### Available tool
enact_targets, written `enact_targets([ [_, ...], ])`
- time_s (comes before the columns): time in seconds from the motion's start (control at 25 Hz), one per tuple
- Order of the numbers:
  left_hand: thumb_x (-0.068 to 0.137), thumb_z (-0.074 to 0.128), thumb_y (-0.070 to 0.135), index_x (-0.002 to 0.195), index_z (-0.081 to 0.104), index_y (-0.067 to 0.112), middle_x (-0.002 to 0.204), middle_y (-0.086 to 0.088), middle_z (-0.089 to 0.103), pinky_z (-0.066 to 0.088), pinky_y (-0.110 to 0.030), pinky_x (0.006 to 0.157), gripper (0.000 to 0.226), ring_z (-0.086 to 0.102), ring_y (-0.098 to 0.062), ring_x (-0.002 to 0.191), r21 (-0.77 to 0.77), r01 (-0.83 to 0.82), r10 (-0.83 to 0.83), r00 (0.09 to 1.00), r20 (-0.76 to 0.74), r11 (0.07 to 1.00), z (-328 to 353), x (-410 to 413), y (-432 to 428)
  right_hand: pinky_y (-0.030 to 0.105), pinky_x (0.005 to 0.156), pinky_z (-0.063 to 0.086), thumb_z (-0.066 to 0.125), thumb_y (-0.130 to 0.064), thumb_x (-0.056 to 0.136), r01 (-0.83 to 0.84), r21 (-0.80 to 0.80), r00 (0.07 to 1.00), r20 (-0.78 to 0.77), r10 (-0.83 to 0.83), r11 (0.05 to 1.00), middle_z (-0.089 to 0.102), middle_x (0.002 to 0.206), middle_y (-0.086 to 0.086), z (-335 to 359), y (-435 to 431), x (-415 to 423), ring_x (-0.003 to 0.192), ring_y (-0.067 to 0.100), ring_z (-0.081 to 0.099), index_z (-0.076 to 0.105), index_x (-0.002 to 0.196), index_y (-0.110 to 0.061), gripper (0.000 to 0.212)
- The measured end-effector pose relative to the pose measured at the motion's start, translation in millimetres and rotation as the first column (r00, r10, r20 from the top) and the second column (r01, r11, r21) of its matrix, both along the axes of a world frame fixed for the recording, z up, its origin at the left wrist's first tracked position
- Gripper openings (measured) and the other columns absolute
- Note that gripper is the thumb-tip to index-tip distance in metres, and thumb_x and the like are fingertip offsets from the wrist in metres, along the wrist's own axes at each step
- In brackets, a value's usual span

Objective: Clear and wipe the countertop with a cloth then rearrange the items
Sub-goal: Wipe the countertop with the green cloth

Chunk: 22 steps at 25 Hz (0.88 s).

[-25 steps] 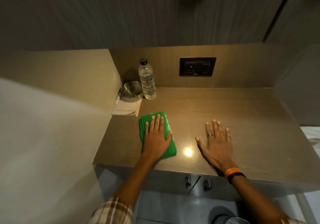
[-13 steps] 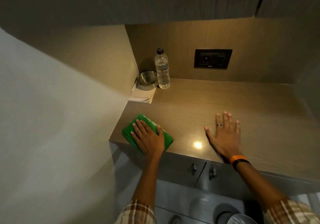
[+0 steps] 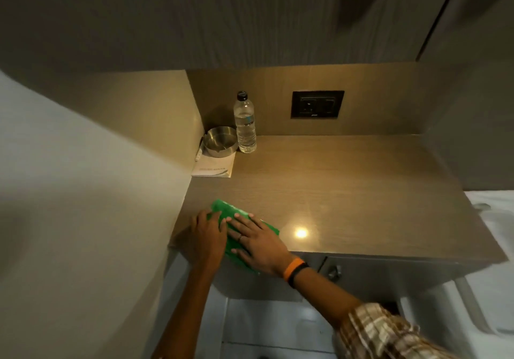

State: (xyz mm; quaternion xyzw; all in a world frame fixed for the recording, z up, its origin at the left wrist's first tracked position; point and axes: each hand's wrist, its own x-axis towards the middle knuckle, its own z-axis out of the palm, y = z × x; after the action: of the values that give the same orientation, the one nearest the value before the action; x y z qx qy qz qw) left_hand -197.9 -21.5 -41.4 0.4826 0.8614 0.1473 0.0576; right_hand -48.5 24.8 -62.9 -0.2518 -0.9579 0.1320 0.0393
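Observation:
A green cloth [image 3: 226, 210] lies at the front left corner of the wooden countertop [image 3: 347, 191], partly over the front edge. My left hand [image 3: 208, 235] rests on the cloth's left side with fingers bent onto it. My right hand [image 3: 258, 240] lies flat across the cloth's middle, fingers spread, a ring on one finger and orange and black bands at the wrist. A clear water bottle [image 3: 245, 125], a steel ashtray [image 3: 220, 141] and a white booklet [image 3: 214, 165] sit together in the back left corner.
A black wall socket [image 3: 317, 104] is set in the back panel. A side wall panel bounds the counter on the left, and cabinets hang overhead. Drawer fronts with a metal knob [image 3: 335, 271] sit below the front edge. White bedding [image 3: 495, 219] lies to the right.
My right hand has left the bare counter and moved left onto the green cloth beside my left hand. The cloth has stayed at the front left corner.

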Motion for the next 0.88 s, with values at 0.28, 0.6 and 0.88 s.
enact_targets([
  [0.28,0.079,0.082,0.018,0.092,0.079,0.007,0.091,-0.017,0.067,0.051,-0.044,0.079,0.018,0.063,-0.037,0.09,0.227,0.149,-0.187,0.97,0.156,0.962,4,80,-14,0.04,0.127,0.001,0.053,-0.016,0.072,0.067,-0.228,0.983,-0.154,-0.104,0.971,0.041,0.154,-0.016,8,26,119,0.149,-0.002,0.019,0.06,0.132,-0.03,0.062],
  [0.6,0.093,0.064,0.033,0.123,0.067,0.022,0.12,0.0,0.056,0.035,-0.03,0.101,0.032,0.048,-0.02,0.117,0.14,0.296,-0.325,0.899,0.294,0.945,6,184,21,0.051,0.124,0.017,0.051,0.003,0.075,0.548,-0.382,0.717,-0.244,-0.653,0.744,0.072,0.121,-0.008,26,23,217,0.13,0.004,0.054,0.079,0.089,-0.019,0.037],
  [0.88,0.086,0.075,0.015,0.117,0.067,0.02,0.121,-0.01,0.063,0.043,-0.029,0.084,0.032,0.06,-0.027,0.112,0.106,0.108,-0.144,0.883,0.447,0.989,7,194,46,0.046,0.098,0.033,0.051,-0.057,0.093,0.944,-0.029,0.33,0.017,-0.944,0.329,0.055,0.125,-0.001,16,0,228,0.118,0.022,0.045,0.055,0.131,-0.033,0.045],
])
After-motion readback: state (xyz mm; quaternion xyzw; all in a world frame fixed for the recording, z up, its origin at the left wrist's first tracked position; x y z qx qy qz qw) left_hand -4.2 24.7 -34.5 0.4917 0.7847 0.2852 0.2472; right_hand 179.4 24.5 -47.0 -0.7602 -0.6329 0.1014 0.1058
